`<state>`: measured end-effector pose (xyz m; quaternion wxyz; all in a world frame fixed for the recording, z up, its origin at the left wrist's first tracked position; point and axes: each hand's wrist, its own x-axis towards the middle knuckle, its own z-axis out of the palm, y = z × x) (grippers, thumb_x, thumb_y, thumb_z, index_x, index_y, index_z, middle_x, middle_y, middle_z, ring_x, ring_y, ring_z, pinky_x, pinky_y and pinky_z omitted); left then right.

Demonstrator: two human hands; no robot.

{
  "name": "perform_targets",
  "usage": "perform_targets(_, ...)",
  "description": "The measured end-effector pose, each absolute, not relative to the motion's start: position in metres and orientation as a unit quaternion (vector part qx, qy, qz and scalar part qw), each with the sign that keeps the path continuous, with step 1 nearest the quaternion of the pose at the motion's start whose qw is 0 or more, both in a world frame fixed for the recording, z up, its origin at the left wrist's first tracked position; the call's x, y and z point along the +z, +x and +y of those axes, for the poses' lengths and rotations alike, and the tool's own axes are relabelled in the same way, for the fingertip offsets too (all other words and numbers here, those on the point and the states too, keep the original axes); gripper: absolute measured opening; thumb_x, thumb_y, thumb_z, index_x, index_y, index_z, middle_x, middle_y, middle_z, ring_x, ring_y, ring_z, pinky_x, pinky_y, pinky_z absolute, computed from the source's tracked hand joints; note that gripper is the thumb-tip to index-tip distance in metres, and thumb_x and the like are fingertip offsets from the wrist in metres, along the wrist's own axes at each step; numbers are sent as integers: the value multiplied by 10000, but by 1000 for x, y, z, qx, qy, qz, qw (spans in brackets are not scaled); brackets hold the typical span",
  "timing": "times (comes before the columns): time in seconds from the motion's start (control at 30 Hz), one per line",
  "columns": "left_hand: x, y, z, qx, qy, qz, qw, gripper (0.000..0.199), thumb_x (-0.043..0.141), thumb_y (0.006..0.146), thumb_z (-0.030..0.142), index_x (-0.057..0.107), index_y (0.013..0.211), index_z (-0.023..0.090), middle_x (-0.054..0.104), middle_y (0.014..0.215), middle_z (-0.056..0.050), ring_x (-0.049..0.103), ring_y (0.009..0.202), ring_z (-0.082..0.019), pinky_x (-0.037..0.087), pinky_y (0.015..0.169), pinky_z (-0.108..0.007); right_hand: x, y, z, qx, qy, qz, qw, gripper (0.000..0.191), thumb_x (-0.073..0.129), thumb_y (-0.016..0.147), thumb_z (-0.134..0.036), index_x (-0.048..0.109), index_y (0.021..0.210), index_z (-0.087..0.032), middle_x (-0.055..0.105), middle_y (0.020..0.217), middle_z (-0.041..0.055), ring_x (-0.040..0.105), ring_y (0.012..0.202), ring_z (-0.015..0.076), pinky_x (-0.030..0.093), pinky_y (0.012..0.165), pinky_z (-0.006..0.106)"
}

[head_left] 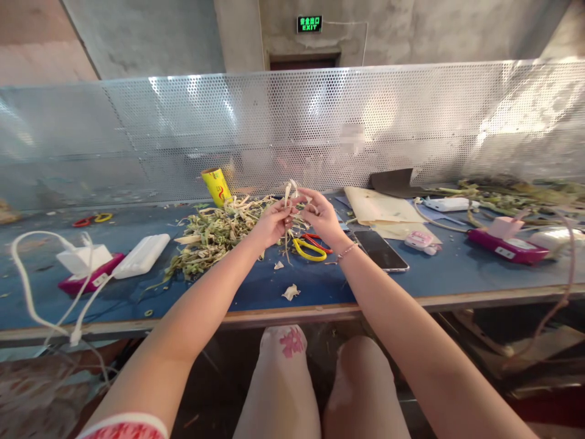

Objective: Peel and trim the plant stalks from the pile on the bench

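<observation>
My left hand [270, 224] and my right hand [320, 213] meet above the blue table, fingers pinched together. Between them is a pale dried plant stalk [288, 194], with frayed strips sticking up and a thin end hanging below. Which fingers press on it is partly hidden. Beside my left hand lies a heap of dried greenish plant stalks [205, 238]. Scissors with yellow and red handles [309, 250] rest below my right hand. Two pale scraps, one a larger flake [290, 292], lie nearer the table edge.
A yellow tube [217, 187] leans behind the heap. Right of my hands are a phone [381, 250], brown paper [381, 210], a pink earphone case [421, 240] and a magenta power strip [507, 246]. A white power bank [142, 256] and cables lie left. A perforated metal screen [183, 134] stands behind.
</observation>
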<state>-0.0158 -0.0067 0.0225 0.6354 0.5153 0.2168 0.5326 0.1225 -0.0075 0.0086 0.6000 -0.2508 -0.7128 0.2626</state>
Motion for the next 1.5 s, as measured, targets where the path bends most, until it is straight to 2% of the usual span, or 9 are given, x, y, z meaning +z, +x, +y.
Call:
perform_targets(0.07,22,-15,-6,545,514,221,625,94,594,645,83,586,722,137,561,632,5,386,448,-24,305,446,-186,8,123,-6,277,-250,-694,615,502,457,697,-100,434,1169,-271,551,952,11,389,527,63,390,488,220)
perform_targets(0.27,19,-13,-3,551,501,238,624,235,440,587,37,620,712,120,579,622,-24,400,463,-55,334,470,-204,4,120,3,237,-265,-717,600,323,440,659,-70,555,933,-197,467,971,27,408,569,44,394,513,206)
perform_targets(0.53,20,-11,0,587,465,252,613,221,396,596,50,603,633,117,552,560,-33,429,479,-78,349,493,-218,-1,117,3,130,-267,-768,568,237,478,758,-163,622,937,-223,469,990,69,495,858,151,471,659,283)
perform_targets(0.63,21,-9,0,593,462,259,607,190,422,658,99,611,665,121,549,556,-28,454,498,-85,358,510,-223,-4,116,4,114,-263,-771,569,225,530,757,-213,638,951,-249,450,1034,69,498,892,156,485,722,311)
perform_targets(0.77,20,-10,2,600,465,267,594,218,432,681,126,637,754,121,600,642,-43,490,543,-91,354,514,-219,-10,113,9,108,-240,-788,557,293,530,754,-178,630,1010,-282,456,1014,57,501,942,156,464,832,334)
perform_targets(1.03,17,-14,2,575,491,254,604,242,447,656,68,651,773,126,630,745,-39,525,613,-79,376,559,-197,-11,116,16,90,-228,-796,554,293,428,806,-150,664,937,-264,516,933,56,513,903,147,438,842,334)
perform_targets(1.2,20,-15,-2,557,537,242,586,206,571,656,74,663,827,143,634,751,-31,502,569,-59,376,575,-203,-1,121,9,146,-260,-765,571,290,483,739,-118,645,943,-246,583,908,38,530,844,147,442,796,329)
perform_targets(1.33,23,-16,-4,540,569,223,578,278,607,613,42,670,857,160,650,807,-46,552,659,-89,392,622,-224,5,124,4,213,-294,-727,582,289,511,707,-136,600,973,-204,609,886,30,533,728,124,452,708,305)
perform_targets(1.5,24,-18,-3,543,584,217,563,358,607,587,18,677,886,202,663,843,-31,558,659,-90,416,669,-240,9,126,3,244,-264,-699,619,190,514,692,-141,586,862,-190,617,880,31,534,791,124,441,738,295)
